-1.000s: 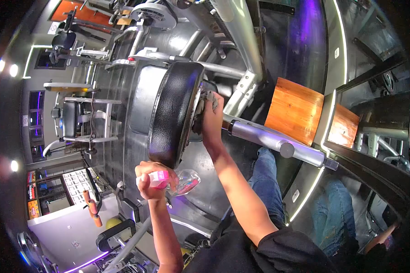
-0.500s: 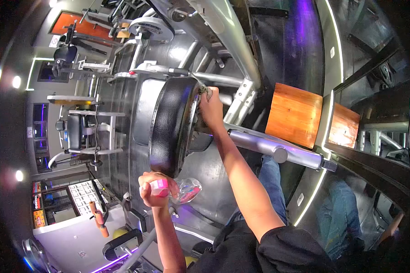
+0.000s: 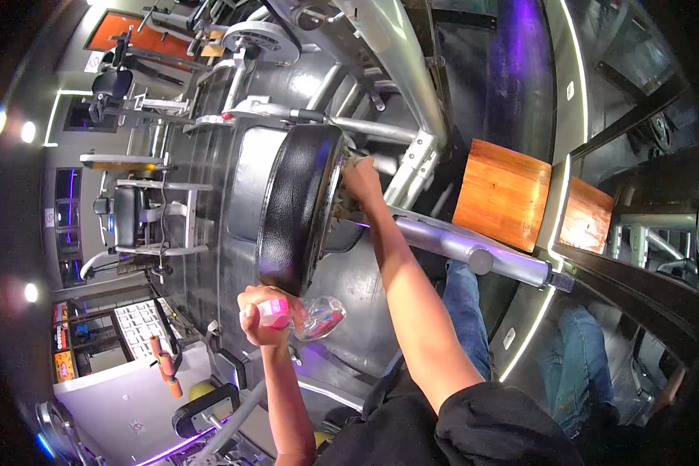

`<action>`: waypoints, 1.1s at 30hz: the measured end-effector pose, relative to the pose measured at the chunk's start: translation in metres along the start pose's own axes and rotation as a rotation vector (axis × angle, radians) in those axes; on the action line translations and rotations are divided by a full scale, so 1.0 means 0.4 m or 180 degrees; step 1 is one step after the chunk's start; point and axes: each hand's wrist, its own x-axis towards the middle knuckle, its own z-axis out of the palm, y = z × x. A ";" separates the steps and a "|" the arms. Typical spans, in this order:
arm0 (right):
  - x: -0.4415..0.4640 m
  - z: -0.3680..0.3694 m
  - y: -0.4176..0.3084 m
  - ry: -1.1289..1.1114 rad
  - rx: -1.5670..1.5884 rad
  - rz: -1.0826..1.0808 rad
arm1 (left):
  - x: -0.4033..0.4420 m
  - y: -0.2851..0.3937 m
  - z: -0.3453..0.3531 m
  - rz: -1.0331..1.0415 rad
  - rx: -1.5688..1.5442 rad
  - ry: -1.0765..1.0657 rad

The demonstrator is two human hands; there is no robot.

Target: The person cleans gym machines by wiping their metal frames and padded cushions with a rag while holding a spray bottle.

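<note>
My left hand [image 3: 266, 317] is closed around the pink top of a clear spray bottle [image 3: 325, 318], just below the near end of a padded black seat [image 3: 299, 206]. The bottle's transparent body points to the right and has pink marks on it. At the seat's far right edge, my right hand [image 3: 363, 182] is closed with a crumpled greyish cloth [image 3: 352, 158] pressed against the seat's underside. Most of the cloth is hidden by the fingers. A silver machine beam [image 3: 458, 242] runs beneath my right forearm.
The view is tilted sideways. A thick silver frame [image 3: 400, 70] rises beyond the seat. A wooden box [image 3: 502, 194] stands beside a mirrored wall [image 3: 637, 202]. Other gym machines [image 3: 132, 217] and a weight plate [image 3: 260, 43] are at the left and back.
My right hand with the cloth has shifted slightly down along the seat's edge. My left hand keeps its grip on the spray bottle. The view has moved a little.
</note>
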 end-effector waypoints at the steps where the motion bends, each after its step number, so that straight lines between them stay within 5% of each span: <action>1: -0.080 -0.016 -0.033 0.0321 0.0186 -0.0109 | -0.001 -0.002 -0.001 -0.0009 -0.0009 0.0025; 5: -0.206 0.021 -0.009 0.0699 0.0404 -0.0784 | -0.001 -0.003 -0.004 -0.0040 -0.0153 0.0013; 7: -0.267 0.039 0.021 0.1343 0.0372 -0.1977 | -0.001 0.000 -0.005 -0.0042 -0.0220 -0.0057; 10: -0.373 0.038 0.040 0.1031 0.0560 -0.2097 | 0.000 0.000 -0.004 -0.0082 -0.0144 -0.0075; 16: -0.430 0.123 0.179 -0.0001 0.1717 -0.1265 | -0.006 0.000 0.003 -0.0122 -0.0099 0.0148; 24: -0.312 0.214 0.272 0.0650 0.1324 -0.1661 | -0.003 0.010 0.002 -0.0135 0.0112 0.0079; 29: -0.187 0.282 0.342 0.0676 0.0958 -0.0663 | -0.006 0.008 0.006 -0.0127 0.0072 0.0104; 33: -0.271 0.235 0.300 0.0517 0.1407 -0.0878 | 0.001 0.009 0.006 -0.0118 0.0066 -0.0037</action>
